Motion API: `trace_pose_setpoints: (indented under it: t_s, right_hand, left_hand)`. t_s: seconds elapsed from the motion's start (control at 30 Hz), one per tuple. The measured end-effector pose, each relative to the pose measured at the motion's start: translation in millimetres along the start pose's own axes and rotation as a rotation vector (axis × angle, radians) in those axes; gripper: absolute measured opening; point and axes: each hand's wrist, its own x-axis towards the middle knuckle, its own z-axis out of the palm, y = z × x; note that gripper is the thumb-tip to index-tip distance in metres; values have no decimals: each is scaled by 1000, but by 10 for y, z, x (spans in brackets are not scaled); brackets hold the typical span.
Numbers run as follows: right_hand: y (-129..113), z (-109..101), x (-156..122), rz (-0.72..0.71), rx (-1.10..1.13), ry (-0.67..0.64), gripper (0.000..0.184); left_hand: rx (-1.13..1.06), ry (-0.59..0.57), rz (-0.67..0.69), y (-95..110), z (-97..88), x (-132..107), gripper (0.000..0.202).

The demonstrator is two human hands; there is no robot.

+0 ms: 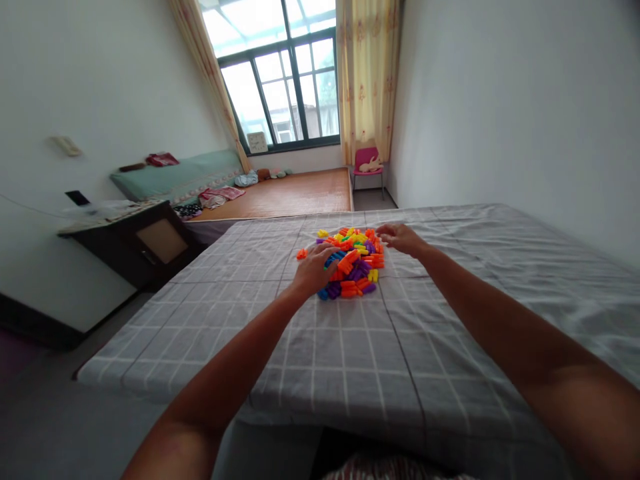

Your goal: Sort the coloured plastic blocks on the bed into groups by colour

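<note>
A heap of small plastic pieces (356,263) in orange, purple, yellow, blue and green lies in the middle of a bed covered with a grey checked sheet (350,347). My left hand (314,269) rests palm down on the heap's left side, fingers curled over the pieces; what it grips is hidden. My right hand (400,238) reaches to the heap's far right edge, fingers bent and touching the pieces there. One orange piece (301,253) lies apart, left of the heap.
A dark bedside cabinet (135,243) stands left of the bed. Beyond is a second bed with a bamboo mat (290,193) and a green bolster. A pink chair (369,167) stands under the window. A white wall runs along the right.
</note>
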Motion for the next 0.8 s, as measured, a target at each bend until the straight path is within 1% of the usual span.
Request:
trace_pose_setpoints:
  t_s: [0.07, 0.13, 0.17, 0.23, 0.3, 0.33, 0.4, 0.47, 0.5, 0.53, 0.6, 0.63, 0.67, 0.7, 0.73, 0.8]
  right_hand:
    - [202, -78, -10, 89, -60, -62, 30]
    - [354, -50, -19, 136, -67, -150, 27]
    - [404, -6, -21, 136, -58, -195, 27]
    - [456, 98, -12, 104, -60, -274, 27]
    - [463, 154, 18, 77, -78, -325, 27]
    - [459, 144, 41, 81, -70, -335, 27]
    - [452, 34, 95, 111, 12, -326, 33]
    - [455, -160, 140, 145, 122, -304, 42]
    - [460, -262, 155, 155, 158, -316, 46]
    - [468, -351, 165, 160, 174, -356, 49]
    - [495, -457, 183, 161, 162, -510, 54]
    - [514, -465, 201, 155, 149, -582, 55]
    - [539, -442, 231, 144, 142, -611, 54]
    - [567, -394, 277, 138, 136, -578, 52]
    - [600, -325, 338, 137, 120, -484, 48]
    - [668, -148, 501, 144, 25, -197, 40]
  left_hand:
    - [-20, 44, -55, -124, 23, 40, 33]
    - [-52, 155, -176, -368, 27, 150, 31]
    - [-64, 226, -267, -517, 19, 213, 30]
    - [-111, 326, -446, -823, -2, 316, 33]
    - [-198, 402, -571, -1089, -3, 360, 36]
    - [-239, 433, -613, -1198, 13, 357, 37]
    - [-296, 488, -669, -1371, 86, 313, 39]
    - [-320, 514, -712, -1496, 198, 238, 42]
    - [-321, 513, -737, -1546, 259, 196, 43]
    - [-316, 501, -762, -1587, 317, 154, 44]
    - [-295, 465, -799, -1645, 410, 81, 45]
    - [-282, 450, -802, -1661, 440, 53, 45]
    - [-265, 436, -790, -1669, 460, 32, 45]
    - [-246, 425, -766, -1669, 470, 18, 43]
    - [-225, 415, -735, -1664, 472, 11, 42]
    - [-189, 384, -671, -1645, 465, 10, 40]
